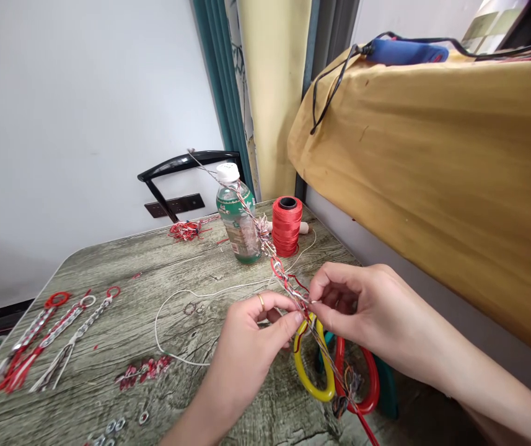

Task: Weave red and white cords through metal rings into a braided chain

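A red-and-white braided cord (265,238) runs taut from the black chair back (186,162) down to my hands. My left hand (251,347), a ring on one finger, pinches the cord's strands from the left. My right hand (346,303) pinches the same strands from the right, fingertips almost touching the left ones. Below the hands hang a yellow ring (309,375) and a red ring (367,384) with loose thread ends. A red thread spool (286,226) and a green-labelled bottle (238,217) stand just behind the cord.
The wood-grain table (130,272) carries three finished braided pieces with rings (56,331) at the left, red thread scraps (142,370), small metal rings (114,426), a loose white string (186,294). A yellow-covered ledge (432,161) with a blue device (404,52) rises at the right.
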Motion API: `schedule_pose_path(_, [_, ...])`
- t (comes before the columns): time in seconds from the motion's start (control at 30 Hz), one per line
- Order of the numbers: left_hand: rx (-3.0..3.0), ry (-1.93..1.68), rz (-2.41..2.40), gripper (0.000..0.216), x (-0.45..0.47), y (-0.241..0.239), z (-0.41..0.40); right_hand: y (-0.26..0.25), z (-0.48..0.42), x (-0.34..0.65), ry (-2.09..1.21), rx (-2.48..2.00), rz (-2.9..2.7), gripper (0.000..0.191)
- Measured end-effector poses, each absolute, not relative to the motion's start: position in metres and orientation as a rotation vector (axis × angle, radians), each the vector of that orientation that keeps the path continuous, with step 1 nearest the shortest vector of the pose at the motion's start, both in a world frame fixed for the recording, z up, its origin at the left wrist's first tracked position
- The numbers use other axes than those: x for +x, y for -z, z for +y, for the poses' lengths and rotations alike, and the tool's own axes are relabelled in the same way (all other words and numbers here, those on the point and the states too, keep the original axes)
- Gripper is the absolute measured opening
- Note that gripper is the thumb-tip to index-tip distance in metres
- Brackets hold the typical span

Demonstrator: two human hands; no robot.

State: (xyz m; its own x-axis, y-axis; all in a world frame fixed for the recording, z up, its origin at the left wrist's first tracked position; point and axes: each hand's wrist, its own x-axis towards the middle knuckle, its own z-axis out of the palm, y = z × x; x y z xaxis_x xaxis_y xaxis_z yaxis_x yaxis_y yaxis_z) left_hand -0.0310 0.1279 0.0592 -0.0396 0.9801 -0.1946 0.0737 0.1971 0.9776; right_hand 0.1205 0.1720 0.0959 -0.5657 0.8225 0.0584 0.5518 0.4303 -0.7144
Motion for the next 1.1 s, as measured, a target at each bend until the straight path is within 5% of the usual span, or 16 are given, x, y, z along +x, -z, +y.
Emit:
schedule_pose_path(0.33, [1.074, -1.070, 1.432, 0.005, -0.032, -0.060, 0.125, -0.096, 0.177, 0.126, -1.043, -1.162, -2.288, 0.008])
schedule_pose_path(0.5, [0.827, -1.164, 1.463, 0.021, -0.033, -0.062, 0.113, -0.097, 0.179, 0.128, -1.138, -1.152, -2.170, 0.007])
schedule_pose_path(0.67, [0.819, -0.819, 1.233, 0.041, -0.030, -0.054, 0.105, -0.104, 0.184, 0.131, -1.243, -1.071, -1.977, 0.009])
schedule_pose_path(0.83, [0.943, -0.638, 1.259, 0.024, -0.050, -0.039, 0.102, -0.110, 0.188, 0.138, -1.240, -1.083, -1.844, 0.006])
schedule_pose_path(1.1, [0.943, -0.571, 1.431, 0.026, -0.107, -0.027, 0.083, -0.118, 0.192, 0.152, -1.143, -1.154, -1.909, 0.006])
